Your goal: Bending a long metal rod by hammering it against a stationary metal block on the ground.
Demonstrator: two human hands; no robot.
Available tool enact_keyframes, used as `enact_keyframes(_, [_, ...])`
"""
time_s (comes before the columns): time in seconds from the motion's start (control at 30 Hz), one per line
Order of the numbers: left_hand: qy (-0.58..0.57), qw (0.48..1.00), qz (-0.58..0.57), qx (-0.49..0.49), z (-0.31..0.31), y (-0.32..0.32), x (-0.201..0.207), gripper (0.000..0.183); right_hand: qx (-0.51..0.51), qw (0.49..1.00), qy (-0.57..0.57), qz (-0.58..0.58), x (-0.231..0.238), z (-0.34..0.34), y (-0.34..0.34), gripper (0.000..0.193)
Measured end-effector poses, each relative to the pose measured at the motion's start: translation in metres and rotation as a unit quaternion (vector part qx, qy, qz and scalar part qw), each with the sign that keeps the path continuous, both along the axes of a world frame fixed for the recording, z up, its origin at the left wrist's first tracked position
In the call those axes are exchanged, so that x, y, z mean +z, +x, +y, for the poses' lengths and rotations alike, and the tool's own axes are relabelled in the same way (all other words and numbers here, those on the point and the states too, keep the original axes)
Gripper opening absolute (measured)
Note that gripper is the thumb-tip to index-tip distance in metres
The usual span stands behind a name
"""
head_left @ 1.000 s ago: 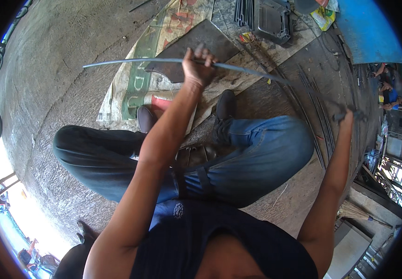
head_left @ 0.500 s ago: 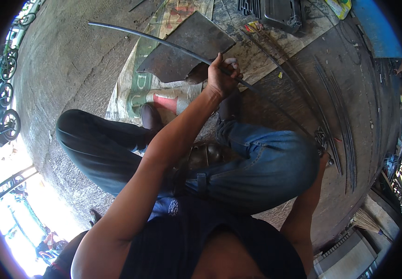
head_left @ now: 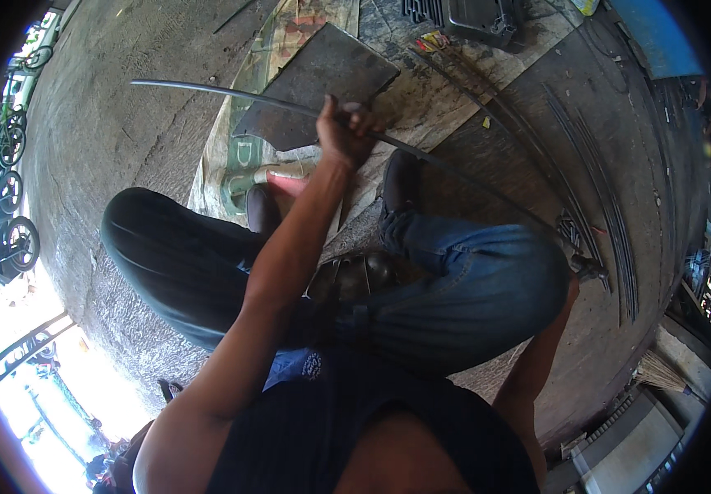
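A long, thin dark metal rod (head_left: 216,88) slants across in front of my knees, its left end raised over the floor. My left hand (head_left: 346,138) is closed round the rod near its middle, thumb pointing up. Beyond that hand, a dark flat metal plate (head_left: 322,78) lies on a printed sheet (head_left: 236,160). The rod's right end runs down toward my right hand (head_left: 573,284), most of which is hidden behind my right knee. A small dark metal piece (head_left: 592,268) shows at that hand; its kind cannot be made out.
Several loose rods (head_left: 606,214) lie on the floor to the right, beside longer curved bars (head_left: 520,136). A dark metal case (head_left: 479,20) stands at the far side. A broom (head_left: 660,375) lies at lower right. Motorbike wheels (head_left: 10,193) line the far left.
My left hand has moved left along the rod's line, and the rod's left end sits farther left and slightly lower. The metal piece at my right hand has shifted slightly right.
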State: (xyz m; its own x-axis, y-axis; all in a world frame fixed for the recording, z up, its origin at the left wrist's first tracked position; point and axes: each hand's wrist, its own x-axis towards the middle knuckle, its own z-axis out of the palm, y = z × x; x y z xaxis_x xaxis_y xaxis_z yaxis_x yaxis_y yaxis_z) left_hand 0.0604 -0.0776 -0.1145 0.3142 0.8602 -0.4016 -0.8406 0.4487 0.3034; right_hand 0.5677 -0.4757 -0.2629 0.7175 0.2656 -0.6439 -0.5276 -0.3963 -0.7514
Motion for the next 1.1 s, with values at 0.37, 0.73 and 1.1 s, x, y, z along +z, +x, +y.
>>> enact_keyframes(0.37, [0.091, 0.971, 0.124, 0.183, 0.092, -0.201, 0.056, 0.061, 0.035, 0.979, -0.06, -0.19, 0.178, 0.104, -0.092, 0.028])
enact_keyframes(0.73, [0.107, 0.935, 0.119, 0.315, 0.077, -0.427, 0.112, 0.054, 0.155, 0.952, 0.001, -0.263, 0.266, 0.215, -0.171, 0.023])
enact_keyframes(1.1, [0.174, 0.916, 0.093, 0.349, 0.053, -0.59, 0.096, 0.049, 0.274, 0.9, 0.085, -0.328, 0.333, 0.261, -0.249, 0.025])
